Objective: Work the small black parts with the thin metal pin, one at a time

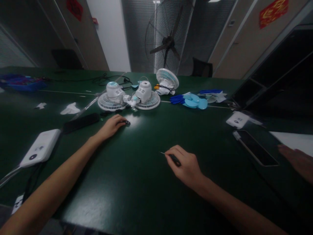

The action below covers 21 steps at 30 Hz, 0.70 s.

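Observation:
My left hand (112,125) reaches to the table's middle, just in front of the fans. Its fingertips close on a small dark piece (127,123), too small to name. Nearer to me, my right hand (184,163) is closed around a screwdriver (175,160) with a dark handle. The thin metal shaft points left, held above the green table (137,182). Two small white fans, one on the left (114,94) and one beside it (146,94), lie with their grilles down. A third fan (167,80) is tilted behind them.
Light-blue fan blades (195,101) lie beside blue gloves (177,99). White power banks rest at left (40,148) and right (237,120). A phone (255,147) lies near another person's hand (297,160). A black case (81,122), crumpled tissue (70,108) and blue tray (25,83) are leftward.

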Available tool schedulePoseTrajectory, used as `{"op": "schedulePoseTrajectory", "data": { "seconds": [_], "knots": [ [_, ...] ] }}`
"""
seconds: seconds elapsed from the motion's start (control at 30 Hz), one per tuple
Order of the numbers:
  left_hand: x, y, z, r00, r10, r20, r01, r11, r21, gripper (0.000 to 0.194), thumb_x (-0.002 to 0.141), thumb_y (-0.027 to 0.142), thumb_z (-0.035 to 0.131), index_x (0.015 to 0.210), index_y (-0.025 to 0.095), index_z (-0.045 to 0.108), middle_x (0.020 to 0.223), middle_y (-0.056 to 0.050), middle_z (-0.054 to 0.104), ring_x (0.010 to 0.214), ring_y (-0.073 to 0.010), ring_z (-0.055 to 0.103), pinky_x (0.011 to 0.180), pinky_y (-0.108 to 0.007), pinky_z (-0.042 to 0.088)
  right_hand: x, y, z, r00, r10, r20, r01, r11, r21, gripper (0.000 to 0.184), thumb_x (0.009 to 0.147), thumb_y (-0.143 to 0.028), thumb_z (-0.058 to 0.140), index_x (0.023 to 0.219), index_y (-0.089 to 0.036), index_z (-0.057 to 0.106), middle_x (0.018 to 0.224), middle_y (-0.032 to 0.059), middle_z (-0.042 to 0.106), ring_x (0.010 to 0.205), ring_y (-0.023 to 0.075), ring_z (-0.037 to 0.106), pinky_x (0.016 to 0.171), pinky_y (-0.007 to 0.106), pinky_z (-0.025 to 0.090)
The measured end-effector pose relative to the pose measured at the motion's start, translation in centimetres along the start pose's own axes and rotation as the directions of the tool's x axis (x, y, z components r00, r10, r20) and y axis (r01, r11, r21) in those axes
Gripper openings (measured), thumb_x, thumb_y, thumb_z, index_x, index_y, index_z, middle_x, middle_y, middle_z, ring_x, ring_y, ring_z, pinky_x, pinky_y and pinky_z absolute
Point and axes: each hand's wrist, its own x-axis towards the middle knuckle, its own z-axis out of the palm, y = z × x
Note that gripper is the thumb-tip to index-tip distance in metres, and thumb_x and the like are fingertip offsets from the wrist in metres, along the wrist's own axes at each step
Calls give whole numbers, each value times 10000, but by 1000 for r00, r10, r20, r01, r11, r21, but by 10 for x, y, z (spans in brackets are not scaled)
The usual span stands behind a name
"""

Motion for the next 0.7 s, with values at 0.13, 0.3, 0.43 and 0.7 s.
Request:
{"op": "schedulePoseTrajectory", "data": {
  "seconds": [0.13,0.3,0.43,0.7],
  "knots": [
    [-5,-30,-14,991,-99,-91,102,994,29,421,990,548,616,1186,197,740,1154,-108,675,981,-271,661,899,-406,546,0,1,1,1000,-10,-6,10,1000,-17,160,1058,-186,547,1116,-178,695,1031,70,696,826,166,690,659,261,588],
    [-12,-47,-35,987,-159,1,159,987,-8,580,887,629,728,1309,232,704,1184,-91,705,1013,-266,676,855,-371,557,0,1,1,1000,-10,-17,9,1000,-17,151,1051,-181,557,1105,-181,698,1027,68,695,819,165,692,660,260,587],
    [-17,-56,-51,985,-167,39,166,986,9,504,868,695,708,1058,236,795,1115,-79,728,978,-260,700,873,-359,558,0,0,0,1000,-8,-17,7,1000,-9,155,1052,-175,553,1106,-178,698,1027,68,693,816,164,692,663,264,592],
    [-17,-39,-44,967,-220,-133,214,975,-55,536,898,686,686,1098,197,778,1127,-98,775,979,-273,721,876,-357,550,0,1,2,1000,-12,-4,12,1000,-7,155,1050,-180,562,1113,-183,704,1031,64,702,815,163,701,660,261,593]
  ]
}}
